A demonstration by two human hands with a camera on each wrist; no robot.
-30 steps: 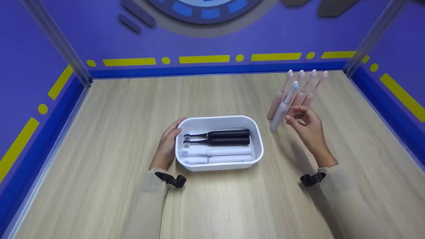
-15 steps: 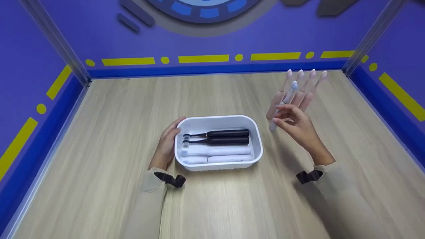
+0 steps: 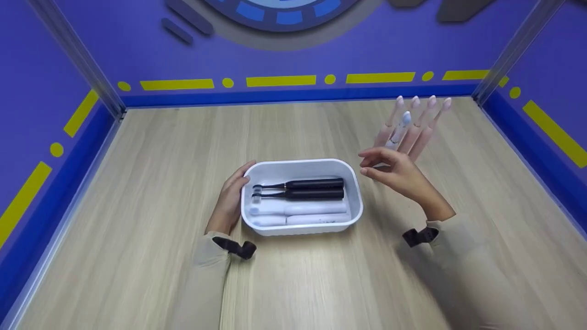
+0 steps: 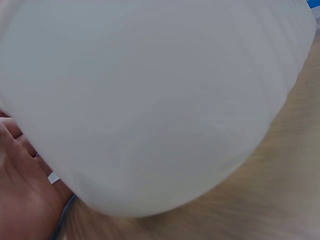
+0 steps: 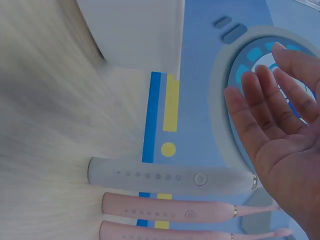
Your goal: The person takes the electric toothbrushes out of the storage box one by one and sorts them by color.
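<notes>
White plastic forms the box [image 3: 305, 231], and the left hand [image 3: 227, 199] grips it at its left end, thumb over the rim and fingers along the outside. Right hand [image 3: 396, 175]: released, holding nothing, fingers lightly bent, thumb apart from them. It hovers near the right end of the box; its height above the table [image 3: 137, 192] cannot be told exactly.

Inside the box lie two black toothbrushes [image 3: 316, 184] on the far side and two white toothbrushes [image 3: 316, 210] on the near side, all heads to the left. Beyond the right hand, one pale toothbrush [image 5: 170, 176] with a bluish head stands upright; the head view hides its lower handle behind that hand. Four pink toothbrushes [image 3: 423, 140] stand upright behind and beside it.

Assessment of handling: the left hand's grip appears sufficient to steady the box. The right hand would do best to meet any standing handle low and squarely, since a narrow base probably tips easily and close neighbours could topple. Brushes laid parallel, heads aligned, should sit most neatly.

Surroundings: beige sleeves [image 3: 204, 275], black wrist straps [image 3: 236, 248], blue-purple walls [image 3: 293, 59] with yellow dashes.
</notes>
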